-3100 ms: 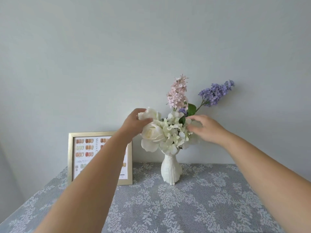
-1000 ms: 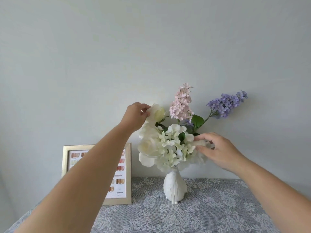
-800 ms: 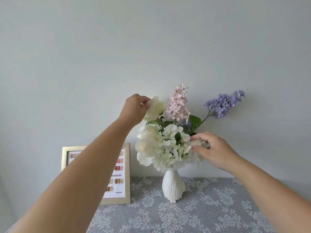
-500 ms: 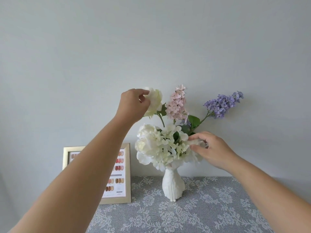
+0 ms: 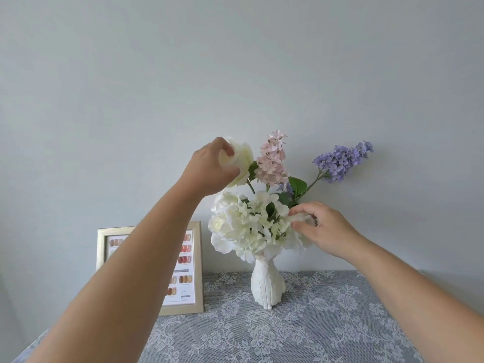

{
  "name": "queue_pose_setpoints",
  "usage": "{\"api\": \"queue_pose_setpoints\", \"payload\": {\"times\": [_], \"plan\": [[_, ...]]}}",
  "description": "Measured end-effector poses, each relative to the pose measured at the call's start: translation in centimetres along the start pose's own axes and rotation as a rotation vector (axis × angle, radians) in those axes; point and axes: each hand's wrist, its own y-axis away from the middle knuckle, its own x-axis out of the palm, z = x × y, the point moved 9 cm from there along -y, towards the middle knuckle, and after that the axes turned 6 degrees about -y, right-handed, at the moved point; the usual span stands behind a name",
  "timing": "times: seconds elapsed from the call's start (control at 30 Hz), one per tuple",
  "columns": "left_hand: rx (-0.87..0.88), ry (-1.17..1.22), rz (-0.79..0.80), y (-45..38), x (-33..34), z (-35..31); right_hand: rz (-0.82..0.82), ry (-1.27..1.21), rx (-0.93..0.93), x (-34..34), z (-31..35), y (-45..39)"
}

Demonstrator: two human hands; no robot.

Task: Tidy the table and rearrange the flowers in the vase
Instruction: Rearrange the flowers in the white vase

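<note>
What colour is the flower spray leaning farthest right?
Purple; the spray leans right from the vase, clearest in the head view.

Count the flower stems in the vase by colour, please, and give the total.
White: 3, the rose in the left hand, the large rose and the small-blossom cluster touched by the right hand
Pink: 1, spike
Purple: 1, spike
Total: 5 in view; more may be hidden in the vase.
</note>
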Motion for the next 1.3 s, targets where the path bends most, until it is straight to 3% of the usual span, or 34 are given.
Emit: {"api": "queue_pose_setpoints", "payload": {"times": [0.07, 0.13, 0.3, 0.57, 0.93, 1.17, 1.3], "plan": [[-0.023, -0.05, 0.061, -0.3, 0.8, 0.1, -0.003, -0.003, 0.002, 0.0, 0.0, -0.1], [-0.021, -0.119, 0.025, -0.1, 1.0, 0.1, -0.001, -0.007, 0.005, 0.1, 0.0, -0.2], [0.089, 0.009, -0.066, 0.2, 1.2, -0.6, 0.003, 0.004, 0.008, 0.1, -0.1, -0.4], [-0.002, 0.059, -0.082, -1.2, -2.8, 0.6, 0.009, 0.009, 0.0, -0.2, -0.3, 0.0], [0.023, 0.243, -0.337, 2.3, -10.5, -0.3, 0.012, 0.03, -0.001, -0.3, -0.1, 0.3], [0.007, 0.297, -0.533, 4.9, -11.4, -0.3, 0.014, 0.033, 0.006, -0.2, -0.1, 0.3], [-0.009, 0.279, -0.478, 5.2, -9.8, -0.1, 0.016, 0.04, 0.011, -0.1, -0.1, 0.3]]}}
